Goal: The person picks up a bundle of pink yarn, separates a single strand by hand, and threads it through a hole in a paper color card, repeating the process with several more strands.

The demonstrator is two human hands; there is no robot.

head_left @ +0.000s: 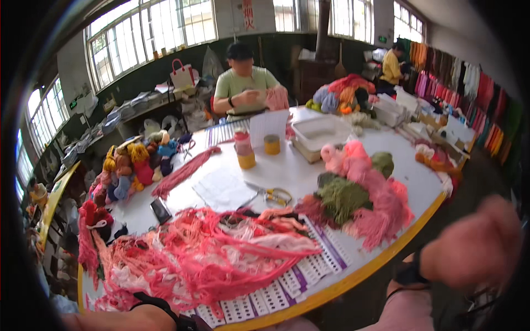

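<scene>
My right hand (477,243) is raised off the table's right edge, smeared by motion, with a black band at its wrist. Its fingers cannot be made out. Low at the left, my left hand (107,321) shows only in part beside a black wristband, and its fingers are out of sight. Nearest to it lies a tangled heap of pink and coral yarn (204,256). White and purple cards with rows of dark dots (270,298) stick out from under the heap. Right of the heap sit olive yarn (345,199) and dusty pink yarn (381,201).
Scissors with yellow handles (277,196), a paper sheet (223,190) and a phone (160,211) lie mid-table. Behind them stand a yellow tin (271,144) and a white tray (317,128). Across sits a person (245,91) holding pink yarn. Yellow edging (381,268) borders the table.
</scene>
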